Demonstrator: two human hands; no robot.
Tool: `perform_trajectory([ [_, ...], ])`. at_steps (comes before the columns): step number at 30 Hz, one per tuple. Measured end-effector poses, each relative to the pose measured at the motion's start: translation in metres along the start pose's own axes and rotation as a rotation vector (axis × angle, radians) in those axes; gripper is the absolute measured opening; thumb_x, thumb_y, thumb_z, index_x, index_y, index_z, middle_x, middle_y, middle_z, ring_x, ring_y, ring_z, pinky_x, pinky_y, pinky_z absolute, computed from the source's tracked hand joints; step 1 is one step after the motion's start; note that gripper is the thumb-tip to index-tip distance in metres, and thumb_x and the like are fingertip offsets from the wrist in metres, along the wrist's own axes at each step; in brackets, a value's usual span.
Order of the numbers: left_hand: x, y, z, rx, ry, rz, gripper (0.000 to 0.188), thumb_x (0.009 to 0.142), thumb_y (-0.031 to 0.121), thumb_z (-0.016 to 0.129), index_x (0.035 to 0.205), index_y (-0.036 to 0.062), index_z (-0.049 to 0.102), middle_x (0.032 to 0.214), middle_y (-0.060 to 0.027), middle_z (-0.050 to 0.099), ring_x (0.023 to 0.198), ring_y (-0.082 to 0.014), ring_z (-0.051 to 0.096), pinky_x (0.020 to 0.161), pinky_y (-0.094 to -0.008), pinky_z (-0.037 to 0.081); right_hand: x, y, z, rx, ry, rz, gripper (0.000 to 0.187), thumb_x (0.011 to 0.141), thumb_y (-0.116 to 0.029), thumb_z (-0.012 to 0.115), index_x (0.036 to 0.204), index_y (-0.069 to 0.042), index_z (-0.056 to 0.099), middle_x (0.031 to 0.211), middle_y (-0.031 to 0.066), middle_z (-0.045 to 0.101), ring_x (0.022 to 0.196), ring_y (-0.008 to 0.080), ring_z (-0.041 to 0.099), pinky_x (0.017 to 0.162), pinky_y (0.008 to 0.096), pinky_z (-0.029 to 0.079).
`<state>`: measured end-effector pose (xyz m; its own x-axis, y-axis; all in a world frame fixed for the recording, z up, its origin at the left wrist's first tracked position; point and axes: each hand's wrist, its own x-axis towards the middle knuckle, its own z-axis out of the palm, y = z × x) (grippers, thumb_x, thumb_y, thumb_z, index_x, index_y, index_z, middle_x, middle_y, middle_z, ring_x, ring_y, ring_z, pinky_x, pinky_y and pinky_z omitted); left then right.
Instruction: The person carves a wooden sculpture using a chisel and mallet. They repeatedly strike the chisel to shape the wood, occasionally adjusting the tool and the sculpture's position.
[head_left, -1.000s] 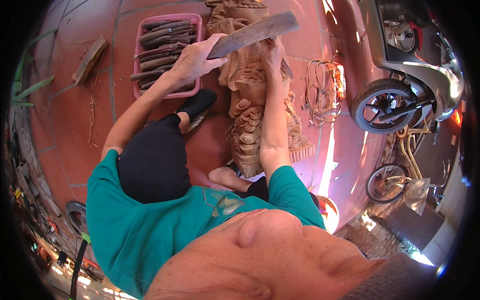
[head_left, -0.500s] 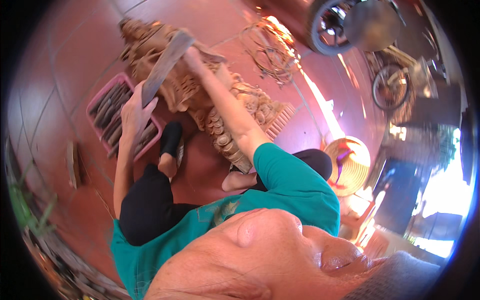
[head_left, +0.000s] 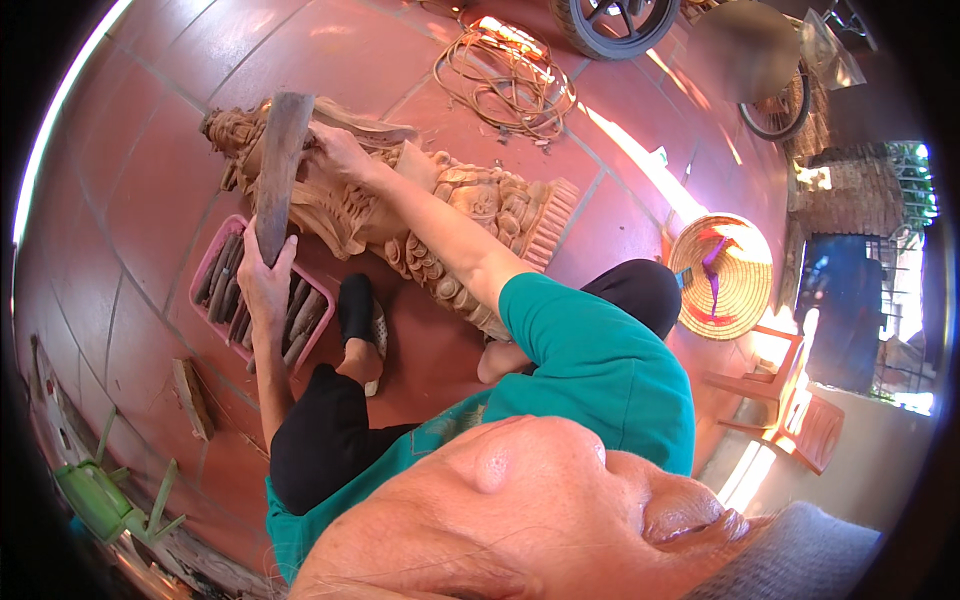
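My left hand [head_left: 265, 275] is closed round the narrow end of a long flat wooden mallet [head_left: 280, 165]. Its broad end lies across the view of a carved wooden statue [head_left: 480, 200] on the floor, just left of my right hand [head_left: 343, 155]. That hand is closed in a grip over the statue's upper part. A small dark bit shows at its fingers, but what it holds is mostly hidden. Beneath my left hand sits a pink plastic basket [head_left: 322, 325] with several dark, stick-like tools [head_left: 222, 275].
Beyond the statue lies a coiled cable [head_left: 505, 85] on the tiled floor. To the right are a woven conical hat [head_left: 735, 265] and a wooden chair [head_left: 765, 385]. A wood block [head_left: 192, 400] and a green plastic thing [head_left: 95, 500] are at left. A wheel [head_left: 615, 20] stands far off.
The mallet has swung from slanting over my right hand to nearly upright beside it. The whole view has shifted, and my right hand appears further left and lower.
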<state>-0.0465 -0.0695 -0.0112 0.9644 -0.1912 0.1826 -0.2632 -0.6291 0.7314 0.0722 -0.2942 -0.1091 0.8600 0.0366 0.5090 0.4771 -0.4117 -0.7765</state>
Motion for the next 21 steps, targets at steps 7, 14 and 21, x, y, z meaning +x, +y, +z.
perform_trajectory([
  [7, -0.004, -0.002, 0.001, 0.111, -0.123, -0.060, 0.058, 0.092, 0.022, 0.074, 0.143, 0.0063, 0.051, 0.116, -0.0268, 0.070, 0.109, -0.0423, 0.069, 0.092, -0.0467, 0.053, -0.003, 0.016, 0.003, -0.080, 0.045, -0.079, 0.028, 0.087, -0.009, 0.068, 0.114, -0.007, 0.062, 0.106, 0.0217, 0.069, 0.098, 0.0450, 0.066, 0.081, 0.0497, 0.055],
  [14, -0.002, -0.009, 0.004, 0.091, -0.068, -0.044, 0.057, 0.094, 0.024, 0.074, 0.143, 0.0058, 0.051, 0.115, -0.0267, 0.071, 0.108, -0.0425, 0.069, 0.092, -0.0462, 0.053, -0.001, 0.005, 0.003, -0.041, 0.020, 0.019, 0.025, 0.092, -0.010, 0.061, 0.116, -0.004, 0.063, 0.117, 0.0228, 0.067, 0.109, 0.0424, 0.064, 0.090, 0.0479, 0.053],
  [21, -0.002, -0.016, 0.003, 0.145, -0.115, -0.059, 0.056, 0.094, 0.024, 0.074, 0.142, 0.0046, 0.053, 0.114, -0.0250, 0.072, 0.107, -0.0397, 0.071, 0.092, -0.0453, 0.052, -0.001, 0.028, 0.011, -0.023, 0.072, 0.009, 0.023, 0.094, -0.012, 0.058, 0.115, -0.003, 0.064, 0.114, 0.0220, 0.069, 0.108, 0.0433, 0.064, 0.089, 0.0489, 0.053],
])
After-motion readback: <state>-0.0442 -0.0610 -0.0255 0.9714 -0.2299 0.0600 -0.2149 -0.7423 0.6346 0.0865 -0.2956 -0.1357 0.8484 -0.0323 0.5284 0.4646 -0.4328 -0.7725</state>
